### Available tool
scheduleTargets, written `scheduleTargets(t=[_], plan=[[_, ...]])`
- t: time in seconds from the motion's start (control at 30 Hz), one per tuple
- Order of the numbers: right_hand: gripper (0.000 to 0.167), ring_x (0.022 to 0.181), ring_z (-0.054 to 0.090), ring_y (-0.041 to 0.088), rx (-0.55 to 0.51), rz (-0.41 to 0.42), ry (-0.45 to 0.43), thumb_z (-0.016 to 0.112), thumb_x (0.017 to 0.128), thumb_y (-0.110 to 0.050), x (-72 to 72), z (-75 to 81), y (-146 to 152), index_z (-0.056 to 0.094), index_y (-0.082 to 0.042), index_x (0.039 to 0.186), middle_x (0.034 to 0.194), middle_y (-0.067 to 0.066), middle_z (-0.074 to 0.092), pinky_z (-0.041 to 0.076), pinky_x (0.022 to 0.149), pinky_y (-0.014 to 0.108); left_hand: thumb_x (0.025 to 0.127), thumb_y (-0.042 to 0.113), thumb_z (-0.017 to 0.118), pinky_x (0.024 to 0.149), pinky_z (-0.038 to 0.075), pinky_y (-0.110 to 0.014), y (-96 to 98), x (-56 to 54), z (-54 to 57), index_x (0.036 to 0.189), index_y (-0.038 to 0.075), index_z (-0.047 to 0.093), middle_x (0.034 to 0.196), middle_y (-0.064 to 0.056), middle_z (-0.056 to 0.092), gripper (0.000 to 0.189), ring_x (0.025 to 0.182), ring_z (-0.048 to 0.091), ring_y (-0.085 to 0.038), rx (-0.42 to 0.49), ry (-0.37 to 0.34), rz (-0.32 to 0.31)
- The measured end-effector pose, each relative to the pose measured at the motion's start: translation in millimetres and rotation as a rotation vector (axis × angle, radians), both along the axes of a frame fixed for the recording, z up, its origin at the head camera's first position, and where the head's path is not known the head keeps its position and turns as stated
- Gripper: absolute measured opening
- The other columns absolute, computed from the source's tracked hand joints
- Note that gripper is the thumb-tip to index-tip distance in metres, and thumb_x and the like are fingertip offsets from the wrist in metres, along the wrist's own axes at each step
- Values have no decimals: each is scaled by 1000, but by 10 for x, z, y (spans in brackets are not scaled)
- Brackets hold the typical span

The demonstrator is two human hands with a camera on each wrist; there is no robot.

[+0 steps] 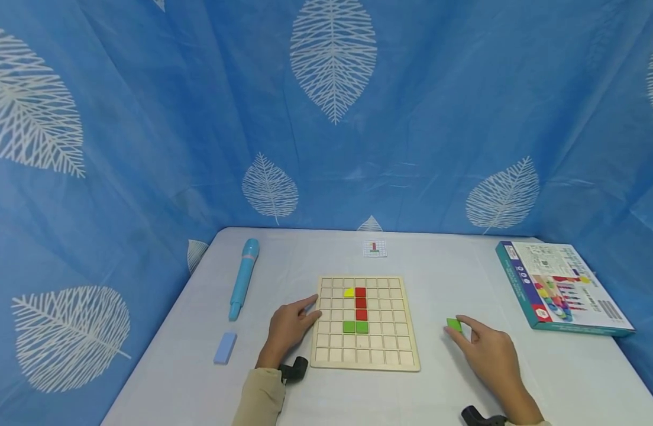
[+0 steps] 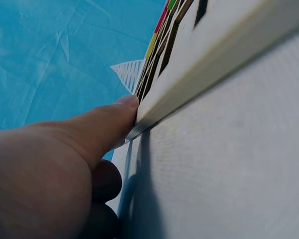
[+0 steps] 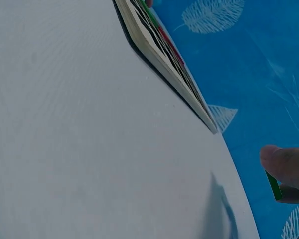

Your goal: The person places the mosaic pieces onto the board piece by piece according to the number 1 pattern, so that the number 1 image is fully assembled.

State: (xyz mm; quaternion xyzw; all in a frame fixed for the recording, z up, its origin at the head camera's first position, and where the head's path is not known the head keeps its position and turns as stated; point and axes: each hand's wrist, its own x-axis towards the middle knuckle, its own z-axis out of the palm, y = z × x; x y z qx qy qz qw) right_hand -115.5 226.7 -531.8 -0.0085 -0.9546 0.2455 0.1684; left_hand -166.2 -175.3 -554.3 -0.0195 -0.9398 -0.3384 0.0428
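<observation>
A wooden grid board lies on the white table. Set in its squares are a column of red tiles, a yellow triangular tile left of the top red one, and two green tiles side by side below. My left hand touches the board's left edge with thumb and forefinger spread apart; the left wrist view shows the thumb against the rim. Right of the board, my right hand pinches a green square tile between thumb and forefinger, above the table. In the right wrist view this tile is partly hidden by the fingers.
Behind the board lies a small pattern card with a coloured grid. A blue microphone-shaped object and a light blue block lie at left. A printed box stands at right. Blue leaf-patterned cloth hangs behind the table.
</observation>
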Motion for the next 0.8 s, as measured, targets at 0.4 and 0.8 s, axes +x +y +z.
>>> scheduleTargets(t=[0.4,0.8], plan=[[42,49,31,12,19,99,49,88,82,-32,-176,98,-344,78,-4,111,51,-7,35,24,49,28,93,40,75,51,32,-27,4,-7,6,137,23,68,56,9,45,47,50,38,-8,-5,-8,11],[44,49,35,10,21,178,-68,85,84,-36,-233,64,-698,77,-6,114,51,-8,39,28,50,26,93,39,75,50,31,-27,13,-4,9,136,23,69,56,9,44,47,50,36,-8,1,-5,4]])
